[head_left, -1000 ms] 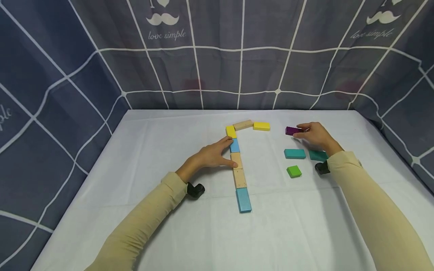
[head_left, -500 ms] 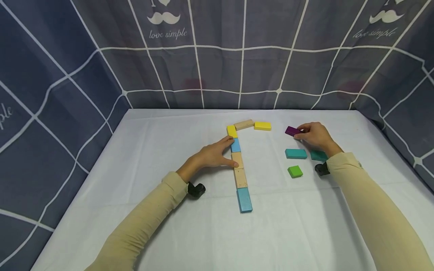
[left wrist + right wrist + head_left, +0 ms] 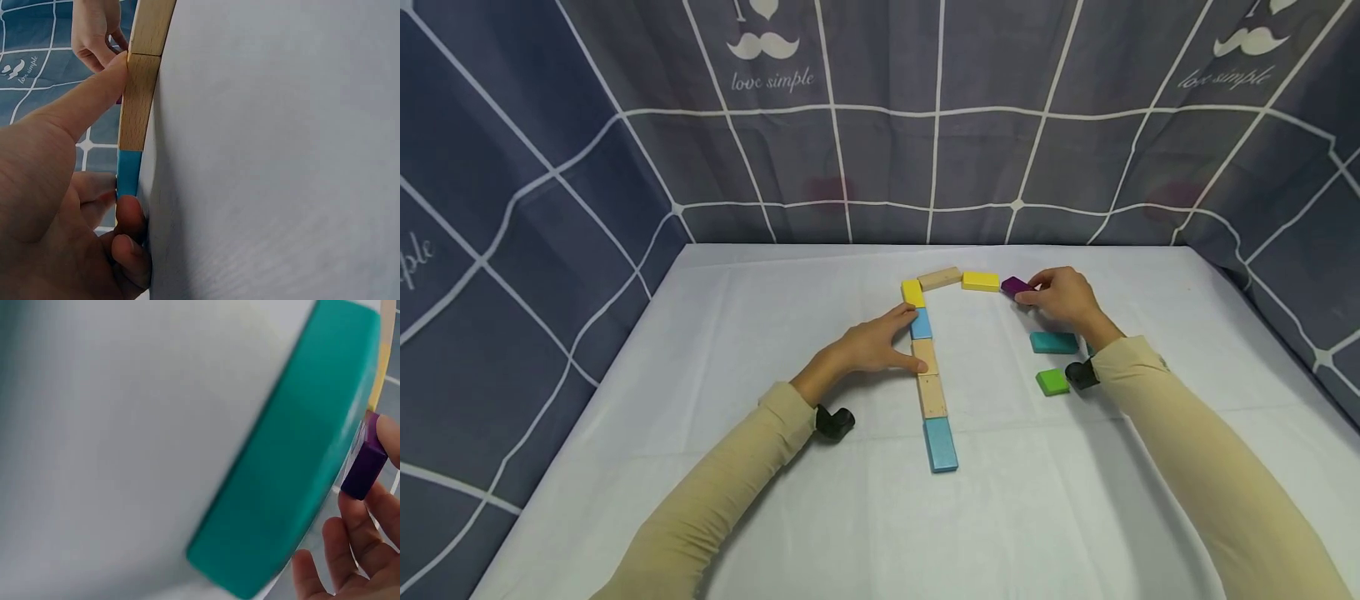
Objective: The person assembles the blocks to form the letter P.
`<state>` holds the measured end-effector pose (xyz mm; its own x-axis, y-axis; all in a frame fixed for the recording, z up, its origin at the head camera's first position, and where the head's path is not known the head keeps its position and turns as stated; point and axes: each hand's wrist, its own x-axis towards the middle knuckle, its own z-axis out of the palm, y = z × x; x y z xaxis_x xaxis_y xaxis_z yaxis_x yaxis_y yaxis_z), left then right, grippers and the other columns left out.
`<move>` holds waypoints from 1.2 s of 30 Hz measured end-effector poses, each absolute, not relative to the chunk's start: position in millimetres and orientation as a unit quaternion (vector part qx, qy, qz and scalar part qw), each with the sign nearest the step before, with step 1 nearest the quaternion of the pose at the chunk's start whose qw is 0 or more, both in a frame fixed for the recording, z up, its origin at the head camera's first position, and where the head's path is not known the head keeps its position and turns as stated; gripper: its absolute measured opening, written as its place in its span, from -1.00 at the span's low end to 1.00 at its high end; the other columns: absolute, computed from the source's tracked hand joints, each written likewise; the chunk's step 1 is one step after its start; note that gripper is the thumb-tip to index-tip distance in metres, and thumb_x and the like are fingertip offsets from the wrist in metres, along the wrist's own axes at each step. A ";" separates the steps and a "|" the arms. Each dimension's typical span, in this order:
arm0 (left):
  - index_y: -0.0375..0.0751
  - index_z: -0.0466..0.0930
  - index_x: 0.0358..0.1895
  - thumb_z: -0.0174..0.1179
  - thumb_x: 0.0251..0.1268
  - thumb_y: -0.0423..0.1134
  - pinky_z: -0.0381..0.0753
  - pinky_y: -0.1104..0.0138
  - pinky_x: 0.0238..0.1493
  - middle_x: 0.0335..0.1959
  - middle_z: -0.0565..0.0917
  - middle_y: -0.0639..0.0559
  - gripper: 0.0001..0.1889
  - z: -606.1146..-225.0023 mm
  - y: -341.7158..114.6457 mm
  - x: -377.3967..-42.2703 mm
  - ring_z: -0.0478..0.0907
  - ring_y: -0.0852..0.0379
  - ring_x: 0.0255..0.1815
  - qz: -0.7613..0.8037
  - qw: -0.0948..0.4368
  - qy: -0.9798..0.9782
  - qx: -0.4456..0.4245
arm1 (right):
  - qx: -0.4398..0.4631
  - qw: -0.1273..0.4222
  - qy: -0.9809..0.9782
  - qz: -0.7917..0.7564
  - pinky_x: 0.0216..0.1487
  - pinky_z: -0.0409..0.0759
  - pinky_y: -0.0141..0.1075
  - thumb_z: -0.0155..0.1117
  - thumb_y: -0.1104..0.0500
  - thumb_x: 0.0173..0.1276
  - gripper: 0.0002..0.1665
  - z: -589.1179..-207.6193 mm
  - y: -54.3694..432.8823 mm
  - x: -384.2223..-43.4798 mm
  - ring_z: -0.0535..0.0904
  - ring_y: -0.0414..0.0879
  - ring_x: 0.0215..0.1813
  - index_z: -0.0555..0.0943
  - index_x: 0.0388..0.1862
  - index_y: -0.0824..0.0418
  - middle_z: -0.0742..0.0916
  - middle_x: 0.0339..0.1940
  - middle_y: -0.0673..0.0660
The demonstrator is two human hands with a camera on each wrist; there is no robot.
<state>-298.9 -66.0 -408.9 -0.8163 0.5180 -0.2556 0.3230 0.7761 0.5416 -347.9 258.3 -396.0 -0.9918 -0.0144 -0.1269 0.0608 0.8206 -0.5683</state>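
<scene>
Between thumb and fingers my right hand pinches a purple block, its left end close to the right end of a yellow block. In the right wrist view the purple block is tilted in the fingers. Along the left side of a line of blocks lies my left hand, thumb and fingers spread. Its thumb touches the wooden blocks, and its fingers reach the light blue block. The line also has a wooden block and a larger blue block at the near end.
A second yellow block and an angled wooden block form the line's far bend. Below the right hand lie a teal block and a green block. Another teal block is mostly hidden by the right wrist. A grey checked curtain surrounds the table.
My right hand has carried the purple block left, from apart to close beside the yellow block, turning it slightly. The left hand has stayed in place along the line.
</scene>
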 end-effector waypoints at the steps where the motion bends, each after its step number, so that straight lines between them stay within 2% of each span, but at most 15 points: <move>1: -0.04 -0.01 0.60 0.33 0.10 0.32 0.09 -0.07 0.44 0.62 -0.13 0.06 0.08 -409.0 -66.1 -299.1 -0.08 0.03 0.58 0.245 0.199 0.921 0.228 | 0.014 0.064 0.952 -0.299 -0.07 0.43 -0.02 0.33 -0.04 0.36 -0.38 -396.8 256.6 -347.9 0.41 0.21 -0.04 0.55 0.18 0.42 0.60 -0.02 0.38; 7: -0.04 -0.01 0.60 0.32 0.09 0.33 0.09 -0.06 0.44 0.62 -0.13 0.06 0.09 -409.0 -66.2 -299.1 -0.08 0.02 0.58 0.245 0.200 0.921 0.228 | 0.017 0.064 0.957 -0.284 -0.22 0.41 -0.14 0.33 -0.06 0.34 -0.34 -398.9 252.2 -345.1 0.42 0.18 -0.12 0.54 0.17 0.44 0.59 -0.08 0.36; 17: -0.03 0.00 0.60 0.32 0.10 0.33 0.12 -0.05 0.43 0.62 -0.12 0.08 0.08 -409.6 -65.3 -299.1 -0.06 0.03 0.58 0.238 0.197 0.924 0.226 | 0.005 0.090 0.956 -0.278 -0.14 0.47 -0.10 0.35 -0.11 0.32 -0.24 -400.5 253.4 -346.6 0.42 0.21 -0.06 0.46 0.27 0.41 0.57 -0.01 0.39; 21: -0.03 0.00 0.60 0.32 0.10 0.34 0.12 -0.06 0.43 0.62 -0.11 0.07 0.08 -409.9 -65.8 -298.9 -0.06 0.03 0.58 0.238 0.196 0.924 0.226 | -0.018 0.097 0.952 -0.291 -0.20 0.47 -0.15 0.36 -0.10 0.32 -0.20 -402.5 257.5 -347.8 0.44 0.17 -0.10 0.41 0.37 0.34 0.58 -0.03 0.38; 25: -0.02 0.00 0.60 0.32 0.09 0.35 0.11 -0.07 0.43 0.62 -0.13 0.08 0.08 -409.8 -66.0 -298.5 -0.06 0.03 0.58 0.240 0.195 0.924 0.227 | -0.054 0.102 0.946 -0.303 -0.27 0.42 -0.20 0.35 -0.04 0.34 -0.23 -403.1 262.9 -345.6 0.42 0.13 -0.15 0.40 0.42 0.27 0.58 -0.10 0.33; 31: -0.03 -0.01 0.60 0.33 0.09 0.33 0.10 -0.07 0.43 0.62 -0.13 0.08 0.09 -409.3 -66.0 -298.3 -0.08 0.03 0.58 0.245 0.196 0.922 0.228 | -0.077 0.119 0.941 -0.307 -0.27 0.31 -0.19 0.31 0.05 0.38 -0.32 -402.8 268.0 -342.3 0.36 0.12 -0.14 0.43 0.41 0.28 0.52 -0.16 0.30; 36: -0.04 0.00 0.60 0.33 0.10 0.32 0.10 -0.09 0.43 0.62 -0.11 0.07 0.08 -409.5 -65.2 -298.2 -0.07 0.03 0.58 0.245 0.196 0.922 0.227 | -0.084 0.109 0.943 -0.303 -0.29 0.34 -0.20 0.33 0.11 0.37 -0.36 -402.9 267.3 -341.7 0.38 0.09 -0.18 0.46 0.37 0.31 0.53 -0.22 0.28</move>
